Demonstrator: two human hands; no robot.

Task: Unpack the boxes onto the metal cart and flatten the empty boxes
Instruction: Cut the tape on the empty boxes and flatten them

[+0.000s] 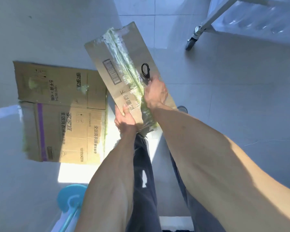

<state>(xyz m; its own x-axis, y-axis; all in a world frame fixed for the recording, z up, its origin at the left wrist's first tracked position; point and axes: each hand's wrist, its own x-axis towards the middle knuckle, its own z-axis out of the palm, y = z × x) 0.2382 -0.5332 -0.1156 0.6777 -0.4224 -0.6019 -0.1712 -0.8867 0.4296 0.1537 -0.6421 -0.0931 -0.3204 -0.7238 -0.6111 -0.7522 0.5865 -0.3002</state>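
A brown cardboard box (117, 64) is held up in front of me, its taped seam with greenish clear tape facing up. My left hand (125, 118) grips the box's near lower edge, thumb on top. My right hand (155, 93) holds black-handled scissors (146, 71) against the tape seam; the handle loops stick out past the fingers and the blades are hidden. On the floor to the left lie two flattened boxes (60, 111), one overlapping the other, printed with text and a purple stripe. The metal cart (213, 19) shows at the top right with one leg and a caster.
Grey tiled floor all around, with a bright sunlit patch beneath the boxes. A light blue round object on a stick (70, 200) stands at the bottom left. My legs in dark trousers (144, 181) are below the held box. Clear bottles show faintly on the cart shelf (261, 19).
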